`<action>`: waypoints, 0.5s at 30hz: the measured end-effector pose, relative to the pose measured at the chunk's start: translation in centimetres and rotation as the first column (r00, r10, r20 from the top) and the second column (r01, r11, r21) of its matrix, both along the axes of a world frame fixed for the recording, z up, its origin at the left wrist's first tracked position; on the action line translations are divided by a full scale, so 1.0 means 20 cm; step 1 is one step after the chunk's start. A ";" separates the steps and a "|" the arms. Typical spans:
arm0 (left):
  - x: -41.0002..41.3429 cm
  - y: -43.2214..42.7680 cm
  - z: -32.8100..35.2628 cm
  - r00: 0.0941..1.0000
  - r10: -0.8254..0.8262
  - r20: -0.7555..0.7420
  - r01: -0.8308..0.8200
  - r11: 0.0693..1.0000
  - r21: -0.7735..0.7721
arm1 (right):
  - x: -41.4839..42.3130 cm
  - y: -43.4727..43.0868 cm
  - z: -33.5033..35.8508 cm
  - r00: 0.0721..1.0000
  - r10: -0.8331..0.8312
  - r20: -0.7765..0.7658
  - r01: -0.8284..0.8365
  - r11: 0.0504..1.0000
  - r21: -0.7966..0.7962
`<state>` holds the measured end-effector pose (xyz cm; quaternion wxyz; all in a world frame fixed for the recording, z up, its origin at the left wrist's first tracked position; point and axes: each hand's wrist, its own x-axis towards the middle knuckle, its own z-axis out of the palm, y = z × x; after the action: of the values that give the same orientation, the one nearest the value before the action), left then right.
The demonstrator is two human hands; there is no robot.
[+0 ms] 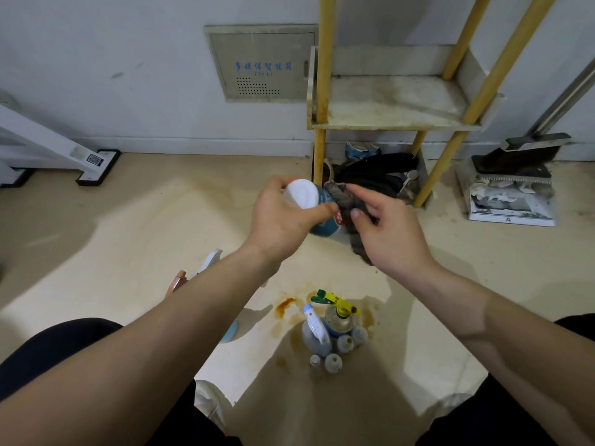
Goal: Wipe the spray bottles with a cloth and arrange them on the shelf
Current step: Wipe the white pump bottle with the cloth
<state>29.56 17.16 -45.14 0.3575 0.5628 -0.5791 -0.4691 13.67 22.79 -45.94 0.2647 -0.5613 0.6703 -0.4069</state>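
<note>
Blue-labelled bottle (325, 228) with white cap held tilted above the floor (145, 220), left hand (283, 217) curled round its upper end, right hand (386, 233) gripping a dark cloth (343, 197) against its side, yellow-legged shelf (386, 101) just behind, more spray bottles (331, 333) clustered on the floor below.

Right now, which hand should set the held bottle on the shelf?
Left, probably. The left hand grips the bottle, while the right hand holds the cloth against it. The shelf stands ahead to the right, likely reachable without a handover.
</note>
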 end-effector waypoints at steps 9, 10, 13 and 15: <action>-0.04 0.02 -0.01 0.945 0.208 -0.251 -0.140 0.954 0.264 | 0.10 0.03 -0.01 0.949 -0.024 0.316 0.048 0.996 -0.069; -0.04 0.02 -0.01 0.947 0.199 -0.250 -0.127 0.952 0.277 | 0.09 0.03 0.00 0.954 -0.008 0.298 0.035 0.996 -0.086; -0.02 0.02 -0.01 0.960 0.126 -0.250 -0.046 0.952 0.301 | 0.08 0.02 0.00 0.965 0.041 0.259 -0.008 0.992 -0.125; -0.01 0.02 -0.01 0.963 0.063 -0.263 0.023 0.949 0.313 | 0.07 0.02 0.01 0.971 0.071 0.230 -0.041 0.990 -0.137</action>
<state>29.41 17.52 -45.40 0.3439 0.5491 -0.4375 -0.6235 15.00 23.25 -45.81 0.3158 -0.5444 0.5902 -0.5056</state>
